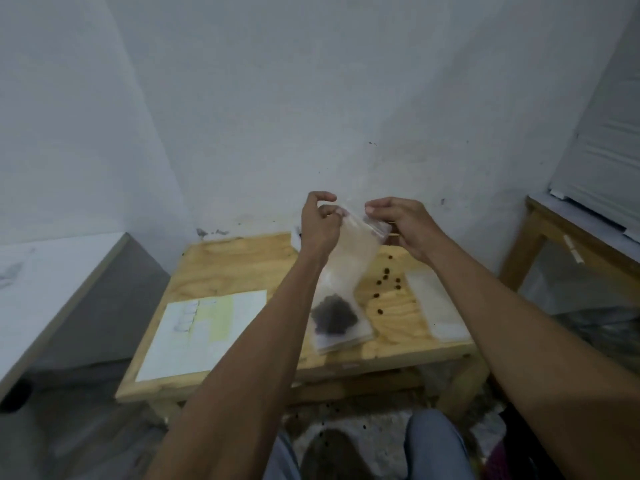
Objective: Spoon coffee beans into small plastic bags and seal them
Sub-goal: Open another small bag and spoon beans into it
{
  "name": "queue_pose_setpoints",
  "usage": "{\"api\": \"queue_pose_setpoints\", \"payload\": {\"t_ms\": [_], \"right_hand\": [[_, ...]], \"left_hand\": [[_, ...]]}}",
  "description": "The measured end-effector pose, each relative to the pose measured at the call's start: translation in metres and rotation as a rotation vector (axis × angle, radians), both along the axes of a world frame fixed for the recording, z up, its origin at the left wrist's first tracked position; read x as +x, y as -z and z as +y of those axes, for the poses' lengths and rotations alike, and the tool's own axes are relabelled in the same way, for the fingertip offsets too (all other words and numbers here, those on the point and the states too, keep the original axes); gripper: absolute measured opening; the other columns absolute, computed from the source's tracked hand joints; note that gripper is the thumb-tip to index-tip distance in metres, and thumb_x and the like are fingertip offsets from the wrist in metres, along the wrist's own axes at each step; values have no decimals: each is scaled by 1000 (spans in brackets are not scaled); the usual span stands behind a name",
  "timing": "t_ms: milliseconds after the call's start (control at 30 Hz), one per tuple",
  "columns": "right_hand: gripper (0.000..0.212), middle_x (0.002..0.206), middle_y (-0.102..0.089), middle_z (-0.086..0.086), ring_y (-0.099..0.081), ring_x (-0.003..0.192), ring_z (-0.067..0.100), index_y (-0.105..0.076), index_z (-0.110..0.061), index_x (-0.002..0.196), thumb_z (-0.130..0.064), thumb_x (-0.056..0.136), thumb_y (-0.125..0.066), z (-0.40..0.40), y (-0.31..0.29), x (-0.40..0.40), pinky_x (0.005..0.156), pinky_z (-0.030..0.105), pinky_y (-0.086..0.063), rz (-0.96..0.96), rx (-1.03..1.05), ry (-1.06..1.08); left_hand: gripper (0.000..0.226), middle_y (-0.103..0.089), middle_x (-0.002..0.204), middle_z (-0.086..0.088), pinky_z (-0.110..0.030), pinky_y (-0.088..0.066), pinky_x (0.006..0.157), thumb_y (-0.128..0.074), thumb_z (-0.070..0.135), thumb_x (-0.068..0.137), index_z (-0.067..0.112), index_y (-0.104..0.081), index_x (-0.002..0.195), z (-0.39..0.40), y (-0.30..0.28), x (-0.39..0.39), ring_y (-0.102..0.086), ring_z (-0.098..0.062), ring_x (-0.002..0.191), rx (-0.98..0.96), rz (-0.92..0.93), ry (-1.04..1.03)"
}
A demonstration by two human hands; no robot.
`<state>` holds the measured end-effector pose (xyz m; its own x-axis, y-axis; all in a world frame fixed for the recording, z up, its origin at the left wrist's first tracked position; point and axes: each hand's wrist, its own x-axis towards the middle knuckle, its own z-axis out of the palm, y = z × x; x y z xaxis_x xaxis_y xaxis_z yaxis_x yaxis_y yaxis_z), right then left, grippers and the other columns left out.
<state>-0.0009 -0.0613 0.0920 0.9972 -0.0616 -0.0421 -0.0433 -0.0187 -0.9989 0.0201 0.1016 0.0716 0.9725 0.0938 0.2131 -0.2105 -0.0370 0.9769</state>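
Bag (348, 271) blurred w/ motion; seal strip under fingers (327, 211) unclear.

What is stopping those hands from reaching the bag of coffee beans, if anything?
Nothing visible. Both hands already hold the plastic bag by its top edge: the left hand pinches one corner, the right hand the other. The coffee beans sit at its bottom, above the wooden table.
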Motion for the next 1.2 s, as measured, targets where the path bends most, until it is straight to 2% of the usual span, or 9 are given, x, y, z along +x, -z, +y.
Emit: {"api": "queue_pose_setpoints", "payload": {"t_ms": [200, 300, 433, 600, 733, 833, 1000, 1100, 1200], "right_hand": [[22, 94, -77, 6, -74, 76, 14, -74, -11, 105, -5, 84, -75, 47, -8, 9, 63, 26, -60, -26, -130, -13], [21, 88, -75, 7, -71, 69, 14, -70, -10, 101, -4, 82, -78, 64, -11, 11, 58, 26, -56, -39, -94, 6], [20, 86, -72, 8, -69, 70, 19, -65, -10, 95, -1, 82, -78, 80, -12, 12, 62, 30, -57, -46, -74, -16], [20, 82, -71, 4, -72, 71, 16, -63, -13, 85, -7, 83, -82, 83, -5, 14, 64, 31, -58, -35, -28, -25], [17, 87, -73, 8, -71, 80, 24, -65, -12, 84, -5, 83, -81, 82, -1, 15, 71, 35, -61, -29, -14, -11], [16, 81, -76, 9, -72, 76, 23, -70, -13, 90, -4, 80, -80, 82, 2, 15, 70, 36, -60, -114, -173, 28], [23, 76, -74, 2, -67, 63, 1, -74, -18, 92, 3, 86, -68, 90, 5, 13, 61, 22, -52, -311, -465, 78], [18, 81, -74, 2, -71, 75, 10, -75, -18, 97, -4, 86, -74, 89, 3, 12, 66, 28, -58, -354, -569, 17], [20, 77, -73, 4, -72, 69, 18, -75, -23, 93, -5, 85, -73, 91, 1, 11, 64, 34, -61, -371, -715, -15]], "left_hand": [[22, -65, 101, 1, -31, -47, 85, -75, 15, 84, 18, -58, 96, 37, 5, 3, -60, -16, 100, 180, -161, -221], [28, -63, 87, 6, -34, -48, 78, -80, 37, 78, 22, -57, 84, 44, 2, 2, -60, -15, 87, 235, -232, -325], [35, -66, 76, -8, -30, -48, 58, -84, 28, 79, 14, -52, 82, 50, -8, 2, -61, -16, 58, 19, -36, -204], [24, -64, 82, -21, -33, -53, 56, -78, 10, 86, 8, -53, 88, 61, -10, -2, -62, -27, 57, -207, 88, -41], [14, -63, 81, -26, -45, -59, 66, -64, -4, 88, 6, -54, 93, 67, -6, -4, -65, -37, 68, -183, 47, 10], [13, -66, 78, -29, -54, -61, 69, -55, -8, 85, 1, -62, 90, 66, -3, -4, -68, -47, 70, -77, 5, 4], [13, -72, 79, -17, -44, -64, 63, -63, -3, 84, 4, -74, 80, 60, -1, -2, -74, -39, 79, -15, 37, -76], [16, -72, 83, -14, -51, -64, 65, -64, -4, 73, 4, -74, 81, 62, 4, 1, -74, -37, 78, -20, 42, -91], [17, -72, 86, -9, -52, -64, 65, -64, 0, 74, 9, -74, 85, 60, 6, 2, -74, -35, 79, -6, 23, -122]]}}
